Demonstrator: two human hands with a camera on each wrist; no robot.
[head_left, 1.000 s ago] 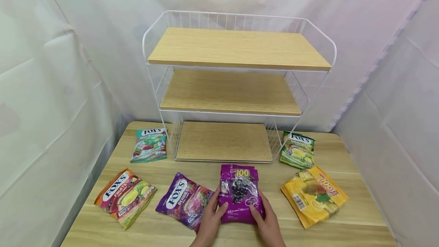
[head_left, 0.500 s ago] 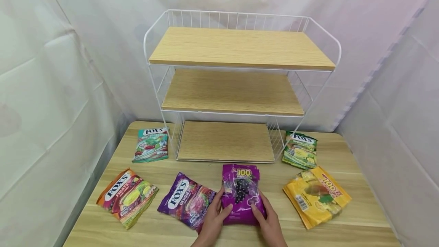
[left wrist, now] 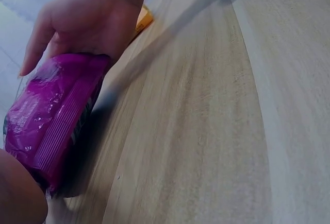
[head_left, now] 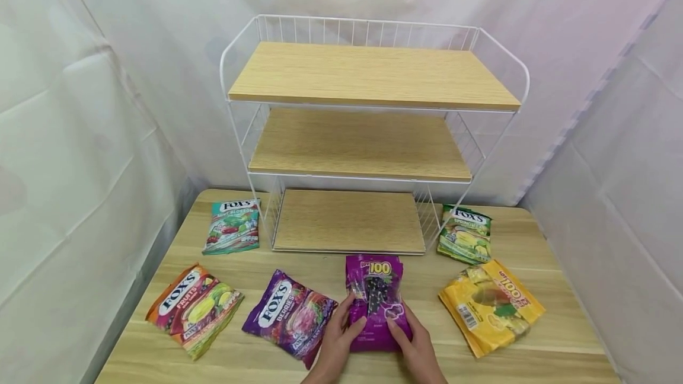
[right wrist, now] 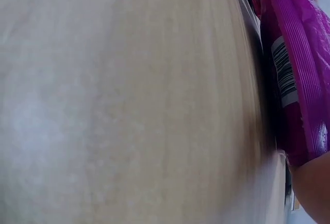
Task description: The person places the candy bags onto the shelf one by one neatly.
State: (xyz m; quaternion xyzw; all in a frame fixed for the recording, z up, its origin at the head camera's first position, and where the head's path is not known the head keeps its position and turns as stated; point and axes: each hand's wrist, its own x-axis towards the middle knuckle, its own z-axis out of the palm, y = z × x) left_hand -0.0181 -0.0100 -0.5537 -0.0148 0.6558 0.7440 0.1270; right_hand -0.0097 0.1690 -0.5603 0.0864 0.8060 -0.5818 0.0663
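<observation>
A purple Lot 100 candy bag with a grape picture stands in front of the rack, its front tilted up toward me. My left hand grips its left side and my right hand its right side. Both thumbs lie on the lower front of the bag. In the left wrist view, the ribbed seam of the candy bag runs close above the wood. The right wrist view shows a barcode on the back of the candy bag.
A three-tier rack stands behind. Left lie a Fox's Berries bag, a Fox's Fruits bag and a teal Fox's bag. Right are a yellow Lot 100 bag and a green Fox's bag. White cloth hangs around.
Both hands keep their grip on the purple candy bag. The left thumb has slid slightly inward across its front, and the bag's lower end has come a little nearer. The other bags stay put.
</observation>
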